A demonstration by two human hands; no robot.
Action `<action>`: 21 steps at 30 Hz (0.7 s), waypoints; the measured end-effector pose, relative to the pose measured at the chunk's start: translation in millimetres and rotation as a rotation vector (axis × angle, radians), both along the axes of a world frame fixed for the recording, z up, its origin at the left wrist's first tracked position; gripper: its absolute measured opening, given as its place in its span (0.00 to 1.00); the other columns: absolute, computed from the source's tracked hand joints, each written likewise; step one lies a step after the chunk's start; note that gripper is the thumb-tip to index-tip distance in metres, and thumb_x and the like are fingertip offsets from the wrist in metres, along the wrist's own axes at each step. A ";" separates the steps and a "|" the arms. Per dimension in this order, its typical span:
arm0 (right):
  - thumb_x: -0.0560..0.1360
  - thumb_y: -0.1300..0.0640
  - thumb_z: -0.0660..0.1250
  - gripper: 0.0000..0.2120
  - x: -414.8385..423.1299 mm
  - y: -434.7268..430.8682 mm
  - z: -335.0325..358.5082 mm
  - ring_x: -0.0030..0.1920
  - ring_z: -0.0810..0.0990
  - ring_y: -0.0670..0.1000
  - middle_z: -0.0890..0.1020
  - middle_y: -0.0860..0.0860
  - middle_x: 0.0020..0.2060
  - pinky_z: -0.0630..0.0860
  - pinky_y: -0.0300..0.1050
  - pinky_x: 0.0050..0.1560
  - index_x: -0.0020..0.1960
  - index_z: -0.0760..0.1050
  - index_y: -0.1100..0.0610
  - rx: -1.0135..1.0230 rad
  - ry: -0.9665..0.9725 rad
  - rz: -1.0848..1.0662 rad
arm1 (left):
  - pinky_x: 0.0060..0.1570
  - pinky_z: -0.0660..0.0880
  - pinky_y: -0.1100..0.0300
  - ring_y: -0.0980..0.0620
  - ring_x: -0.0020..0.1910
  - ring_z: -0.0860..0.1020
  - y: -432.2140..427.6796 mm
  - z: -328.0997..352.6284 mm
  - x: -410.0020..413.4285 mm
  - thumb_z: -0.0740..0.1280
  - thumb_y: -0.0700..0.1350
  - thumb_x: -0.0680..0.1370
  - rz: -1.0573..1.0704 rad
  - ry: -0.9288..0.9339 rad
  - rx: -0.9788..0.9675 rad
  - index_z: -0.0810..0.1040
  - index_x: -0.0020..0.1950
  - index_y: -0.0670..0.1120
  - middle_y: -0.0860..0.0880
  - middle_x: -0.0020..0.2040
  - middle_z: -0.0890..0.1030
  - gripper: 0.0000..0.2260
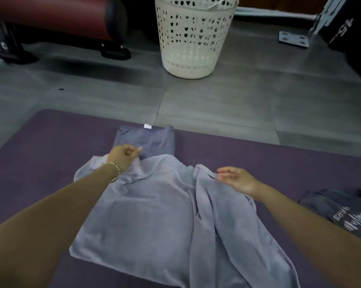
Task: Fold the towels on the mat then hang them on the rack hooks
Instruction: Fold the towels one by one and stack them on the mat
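A lilac-grey towel [154, 215] lies spread and rumpled on the purple mat [40, 142], with a raised fold running down its right side. My left hand [123, 155] pinches the towel's far left edge. My right hand [235, 179] grips the far edge of the raised fold, fingers curled round the cloth. Just beyond the spread towel sits a folded towel [148, 140] of a slightly bluer grey, with a small white tag at its far edge. No rack or hooks are in view.
A white perforated laundry basket [192, 38] stands on the grey tiled floor [227, 100] beyond the mat. A red padded bench on black feet [57, 19] is at the far left. Dark printed fabric [345, 213] lies at the mat's right edge. Metal equipment [296, 38] stands far right.
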State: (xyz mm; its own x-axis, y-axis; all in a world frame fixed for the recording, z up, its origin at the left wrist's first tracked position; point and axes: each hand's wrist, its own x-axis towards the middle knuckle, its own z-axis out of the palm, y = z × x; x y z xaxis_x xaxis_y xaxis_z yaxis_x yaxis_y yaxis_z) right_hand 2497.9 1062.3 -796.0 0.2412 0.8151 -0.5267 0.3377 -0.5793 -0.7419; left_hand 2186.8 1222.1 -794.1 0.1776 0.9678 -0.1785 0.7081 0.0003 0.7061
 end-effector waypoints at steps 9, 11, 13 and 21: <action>0.74 0.60 0.71 0.19 78.8 -88.8 -72.3 0.57 0.76 0.49 0.77 0.55 0.61 0.72 0.33 0.51 0.63 0.74 0.60 -0.068 -0.027 -0.207 | 0.57 0.69 0.62 0.48 0.55 0.76 -90.1 -66.2 162.9 0.65 0.53 0.77 -0.424 -0.003 -0.117 0.75 0.62 0.43 0.44 0.58 0.77 0.18; 0.73 0.56 0.72 0.21 92.3 -114.4 -85.3 0.58 0.76 0.50 0.77 0.54 0.60 0.69 0.38 0.57 0.64 0.74 0.58 -0.104 -0.064 -0.240 | 0.67 0.63 0.58 0.46 0.68 0.68 -109.5 -71.3 196.1 0.62 0.55 0.79 -0.551 0.087 -0.097 0.68 0.71 0.45 0.46 0.69 0.70 0.24; 0.72 0.53 0.73 0.23 99.1 -138.5 -98.8 0.55 0.77 0.50 0.79 0.54 0.56 0.70 0.39 0.57 0.64 0.74 0.58 -0.146 -0.096 -0.247 | 0.73 0.55 0.55 0.50 0.74 0.59 -124.2 -77.8 223.1 0.58 0.57 0.80 -0.699 0.188 -0.049 0.60 0.75 0.48 0.49 0.76 0.61 0.26; 0.72 0.43 0.71 0.17 79.9 -189.3 -121.3 0.30 0.71 0.43 0.73 0.43 0.27 0.66 0.36 0.32 0.36 0.70 0.53 -0.111 -0.166 -0.180 | 0.72 0.49 0.53 0.47 0.75 0.57 -145.9 -105.4 276.0 0.48 0.58 0.82 -1.003 0.564 0.158 0.60 0.75 0.51 0.48 0.73 0.65 0.23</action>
